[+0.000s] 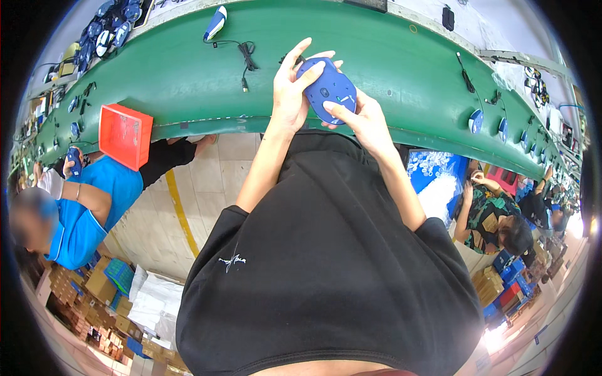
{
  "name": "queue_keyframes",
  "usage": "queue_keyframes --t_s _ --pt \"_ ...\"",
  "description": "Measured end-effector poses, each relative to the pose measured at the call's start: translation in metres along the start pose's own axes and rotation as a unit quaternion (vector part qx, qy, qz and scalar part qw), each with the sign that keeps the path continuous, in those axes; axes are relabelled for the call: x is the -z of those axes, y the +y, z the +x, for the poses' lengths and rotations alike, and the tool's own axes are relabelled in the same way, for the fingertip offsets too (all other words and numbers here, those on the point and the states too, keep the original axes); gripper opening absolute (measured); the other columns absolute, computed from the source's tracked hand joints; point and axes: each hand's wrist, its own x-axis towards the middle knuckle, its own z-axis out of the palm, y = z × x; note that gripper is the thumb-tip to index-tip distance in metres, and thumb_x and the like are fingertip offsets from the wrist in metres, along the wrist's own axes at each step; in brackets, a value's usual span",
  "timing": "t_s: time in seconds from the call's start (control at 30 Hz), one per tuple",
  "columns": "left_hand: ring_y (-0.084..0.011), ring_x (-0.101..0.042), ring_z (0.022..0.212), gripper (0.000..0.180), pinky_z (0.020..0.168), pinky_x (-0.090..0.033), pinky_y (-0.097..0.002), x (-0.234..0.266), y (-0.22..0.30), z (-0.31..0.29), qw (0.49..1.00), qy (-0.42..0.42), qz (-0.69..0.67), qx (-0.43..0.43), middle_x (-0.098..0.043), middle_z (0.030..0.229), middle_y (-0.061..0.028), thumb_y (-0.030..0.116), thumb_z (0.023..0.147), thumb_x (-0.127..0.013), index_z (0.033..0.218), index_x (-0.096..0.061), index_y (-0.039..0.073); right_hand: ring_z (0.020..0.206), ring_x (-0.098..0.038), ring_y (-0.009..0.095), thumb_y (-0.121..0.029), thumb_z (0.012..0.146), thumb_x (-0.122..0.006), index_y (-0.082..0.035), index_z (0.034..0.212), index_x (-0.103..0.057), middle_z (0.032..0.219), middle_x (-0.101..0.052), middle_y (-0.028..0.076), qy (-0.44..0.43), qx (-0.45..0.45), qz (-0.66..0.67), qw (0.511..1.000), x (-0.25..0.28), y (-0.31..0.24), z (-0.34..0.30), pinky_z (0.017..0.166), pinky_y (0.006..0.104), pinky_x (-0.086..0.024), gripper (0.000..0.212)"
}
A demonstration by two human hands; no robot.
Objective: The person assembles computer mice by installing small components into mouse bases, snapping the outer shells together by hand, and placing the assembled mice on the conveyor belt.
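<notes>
A blue computer mouse [332,84] is held up over the near side of the green belt, its underside with the sensor window facing me. My left hand [293,88] is closed round its left side, the thumb lying across the underside and a bit of dark cable by the fingers. My right hand [364,122] grips its lower right edge, with the thumb pressed on the underside and the other fingers hidden behind it. On the belt farther off lies a blue and white mouse [215,24], its black cable [249,57] bundled beside it.
The green conveyor belt [389,47] crosses in front of me. A red bin [125,136] stands at its near edge, left, beside a person in blue [94,207]. More corded mice [476,121] lie along the right. A blue tray of small clear parts [433,178] sits below, near another person [495,216].
</notes>
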Motion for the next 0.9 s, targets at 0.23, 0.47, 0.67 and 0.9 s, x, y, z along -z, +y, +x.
queue_keyframes --t_s 0.23,0.47,0.67,0.9 --pt "-0.0253 -0.062 0.107 0.053 0.093 -0.051 -0.0341 -0.016 0.004 -0.007 0.949 -0.052 0.243 -0.196 -0.063 0.115 -0.0222 -0.003 0.081 -0.071 0.129 -0.049 -0.004 0.102 -0.058 0.012 -0.012 0.084 -0.072 0.001 0.136 -0.048 0.114 -0.062 0.007 0.067 0.044 0.058 0.995 0.003 0.009 -0.001 0.090 0.0269 -0.048 0.059" --pt "-0.0291 -0.061 0.110 0.053 0.095 -0.050 -0.0373 -0.022 0.007 -0.003 0.958 -0.090 0.200 -0.187 -0.061 0.120 -0.0195 0.000 0.087 -0.064 0.135 -0.043 0.000 0.104 -0.060 0.014 -0.009 0.082 -0.073 0.002 0.135 -0.047 0.118 -0.062 0.011 0.077 0.094 -0.035 0.992 0.002 -0.007 -0.017 0.093 0.0306 -0.049 0.060" --pt "-0.0404 -0.048 0.124 0.063 0.105 -0.041 -0.0534 -0.007 -0.005 0.006 0.971 -0.095 -0.213 -0.058 -0.051 0.129 -0.0158 0.009 0.090 -0.060 0.145 -0.029 0.017 0.099 -0.065 0.018 -0.006 0.080 -0.074 0.002 0.138 -0.043 0.117 -0.064 0.017 0.120 0.199 -0.141 0.962 -0.016 -0.021 -0.030 0.088 0.0295 -0.052 0.066" --pt "-0.0411 -0.053 0.119 0.083 0.100 -0.046 -0.0546 -0.011 0.004 0.010 0.986 -0.129 -0.088 -0.063 -0.052 0.130 -0.0175 0.008 0.078 -0.075 0.146 -0.028 0.015 0.092 -0.067 0.017 -0.008 0.079 -0.074 -0.001 0.135 -0.048 0.110 -0.067 0.017 0.137 0.204 -0.179 0.953 -0.011 -0.025 -0.030 0.083 0.0292 -0.053 0.063"
